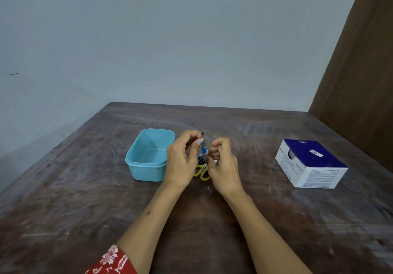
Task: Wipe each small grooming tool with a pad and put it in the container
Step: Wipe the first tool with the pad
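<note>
My left hand pinches a slim dark grooming tool and holds it upright, tip pointing up, just right of the light blue container. My right hand pinches a small white and blue pad wrapped around the lower part of the tool. Below both hands, small scissors with yellow handles lie on the table, partly hidden. The container looks empty.
A blue and white box of pads stands on the right side of the dark wooden table. A grey wall runs behind the table, and a brown panel rises at the right edge.
</note>
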`<state>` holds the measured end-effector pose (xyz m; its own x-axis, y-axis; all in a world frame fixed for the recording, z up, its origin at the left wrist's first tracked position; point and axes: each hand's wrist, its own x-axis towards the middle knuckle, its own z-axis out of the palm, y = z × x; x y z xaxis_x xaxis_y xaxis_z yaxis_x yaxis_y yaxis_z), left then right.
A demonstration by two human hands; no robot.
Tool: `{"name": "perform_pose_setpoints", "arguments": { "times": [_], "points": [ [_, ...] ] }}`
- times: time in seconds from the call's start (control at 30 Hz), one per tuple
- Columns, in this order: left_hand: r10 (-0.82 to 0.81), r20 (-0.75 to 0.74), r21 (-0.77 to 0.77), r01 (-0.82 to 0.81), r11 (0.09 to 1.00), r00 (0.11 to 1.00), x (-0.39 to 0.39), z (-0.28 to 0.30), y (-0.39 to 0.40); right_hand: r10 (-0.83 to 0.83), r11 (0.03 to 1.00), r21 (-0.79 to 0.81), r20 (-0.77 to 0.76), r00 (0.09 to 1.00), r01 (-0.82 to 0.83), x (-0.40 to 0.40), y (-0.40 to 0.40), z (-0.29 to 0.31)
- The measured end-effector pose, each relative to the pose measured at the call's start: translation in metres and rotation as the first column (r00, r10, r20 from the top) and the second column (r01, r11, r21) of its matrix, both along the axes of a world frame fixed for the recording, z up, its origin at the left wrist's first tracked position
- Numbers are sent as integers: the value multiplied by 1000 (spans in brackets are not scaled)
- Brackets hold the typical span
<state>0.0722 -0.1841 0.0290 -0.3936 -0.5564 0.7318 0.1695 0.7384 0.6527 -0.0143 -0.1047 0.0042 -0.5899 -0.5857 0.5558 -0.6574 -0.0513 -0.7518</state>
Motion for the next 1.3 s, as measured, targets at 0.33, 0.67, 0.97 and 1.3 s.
{"name": "perform_pose_setpoints", "arguments": {
  "times": [0.33, 0.67, 0.97, 1.3],
  "points": [
    [-7, 9, 0, 7, 1000, 1000, -1, -1, 1, -35, 999, -3, -22, 999, 35, -1, -2, -2],
    [9, 9, 16, -9, 1000, 1000, 0, -1, 2, -53, 994, -91, -14, 998, 52, 2, -1, 2],
    [15, 7, 23, -15, 1000, 1000, 0, -1, 1, -53, 992, -114, 5, 999, 54, 2, 0, 3],
    [24, 5, 37, -24, 999, 1000, 1, 1, 2, -31, 994, -102, 16, 999, 33, 4, 0, 4]
  ]
}}
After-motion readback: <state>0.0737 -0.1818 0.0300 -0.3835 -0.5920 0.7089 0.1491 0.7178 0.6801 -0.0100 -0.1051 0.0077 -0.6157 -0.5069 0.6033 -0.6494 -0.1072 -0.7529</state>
